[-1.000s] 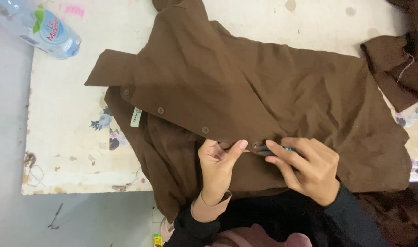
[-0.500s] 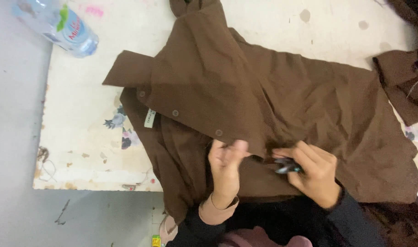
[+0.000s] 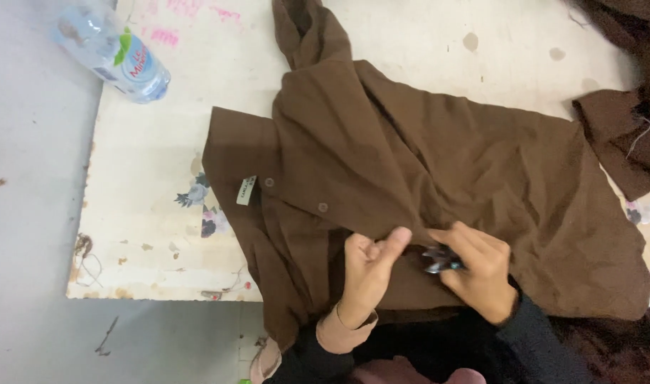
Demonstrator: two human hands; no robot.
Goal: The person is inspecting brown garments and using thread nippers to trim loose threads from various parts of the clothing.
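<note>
Across the worn white table we see a brown shirt spread flat, filling the centre and right of the frame, so its buttoned edge lies open to work on. It is plain, creased, with small round buttons and a pale label. At lower centre our left hand pinches a fold taut; our right hand is closed round small metal snips. A plastic bottle lies upper left.
</note>
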